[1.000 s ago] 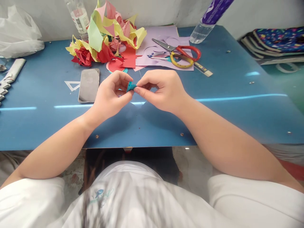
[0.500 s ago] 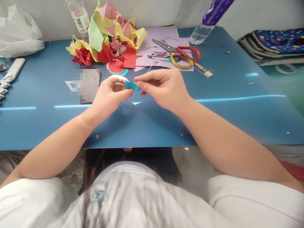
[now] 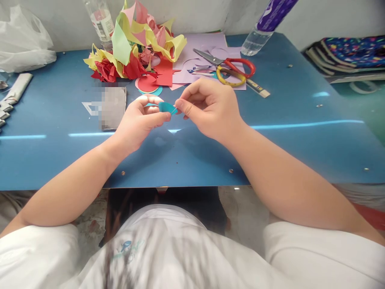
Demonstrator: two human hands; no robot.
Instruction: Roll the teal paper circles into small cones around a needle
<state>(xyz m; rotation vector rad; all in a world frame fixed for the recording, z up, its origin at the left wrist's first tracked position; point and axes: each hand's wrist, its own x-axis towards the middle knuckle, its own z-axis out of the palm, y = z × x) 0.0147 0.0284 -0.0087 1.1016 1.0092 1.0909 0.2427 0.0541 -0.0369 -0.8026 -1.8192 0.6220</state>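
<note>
Between the thumb and fingers of my left hand (image 3: 135, 120) is a small piece of curved turquoise paper (image 3: 166, 107). My right hand (image 3: 212, 108) pinches a thin white stick (image 3: 174, 110), whose end lies against the paper's right part. Most of the stick is hidden by my right fingers. Both hands hover above the blue table (image 3: 177, 160), their fingertips almost meeting. Just behind them lie cut paper circles (image 3: 147, 83), red on top with pink and turquoise ones beneath.
Crumpled paper flowers (image 3: 135, 48) sit at the back beside purple paper sheets (image 3: 192, 52). Scissors (image 3: 231, 68) lie on the sheets, with a water bottle (image 3: 255, 40) behind. A grey phone-like slab (image 3: 114, 108) is left of my hands; a plastic bag (image 3: 24, 40) stands far left.
My right hand has turned and shifted slightly right and up. The stick, which stuck up above my fingers, now points low across the turquoise paper, which appears more curled. My left hand barely moved.
</note>
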